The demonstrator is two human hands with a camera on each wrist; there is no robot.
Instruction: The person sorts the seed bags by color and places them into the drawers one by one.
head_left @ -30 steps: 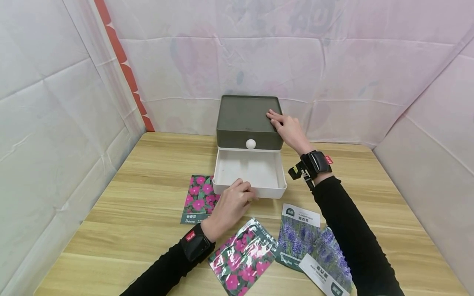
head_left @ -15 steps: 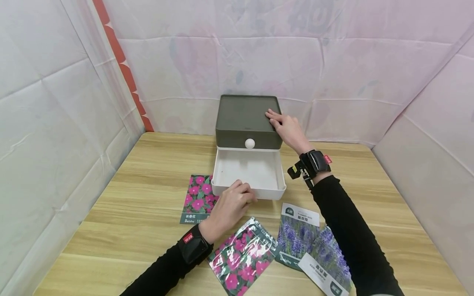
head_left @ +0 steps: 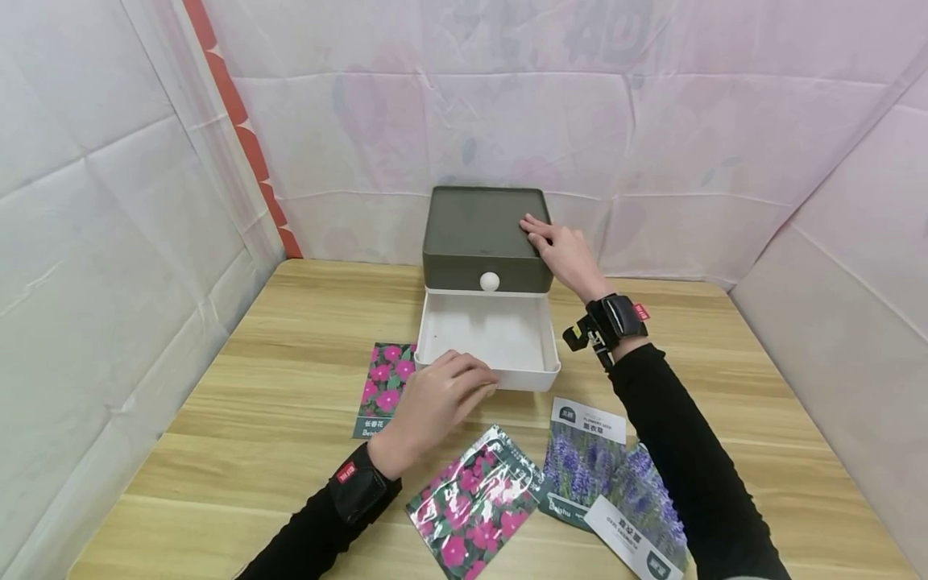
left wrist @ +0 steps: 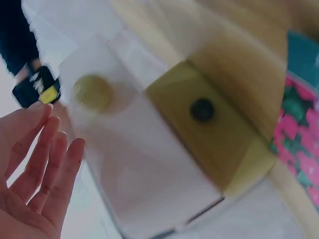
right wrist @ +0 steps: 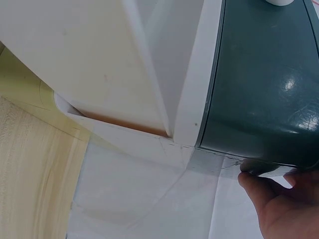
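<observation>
A dark grey-green storage box [head_left: 478,225] stands at the table's far edge, with a white knob [head_left: 490,281] on its upper front. Its white lower drawer [head_left: 522,377] is pulled out and looks bare inside. My right hand [head_left: 561,250] rests flat on the box's top right corner, fingers straight; the right wrist view shows its fingertips [right wrist: 284,204] at the box edge. My left hand [head_left: 435,395] hovers just before the drawer's front wall, fingers loose and holding nothing. The blurred left wrist view shows the spread fingers [left wrist: 35,169] beside the drawer [left wrist: 149,169].
Seed packets lie on the wooden table [head_left: 239,403]: a pink-flower one [head_left: 384,387] left of the drawer, a shiny pink-flower one [head_left: 474,503] near the front, and two lavender ones [head_left: 583,463] [head_left: 641,524] under my right forearm. White padded walls [head_left: 109,242] enclose the table.
My left hand has let go of the drawer's front rim and drawn back a little to the left, fingers loosened. The right hand and box have stayed put.
</observation>
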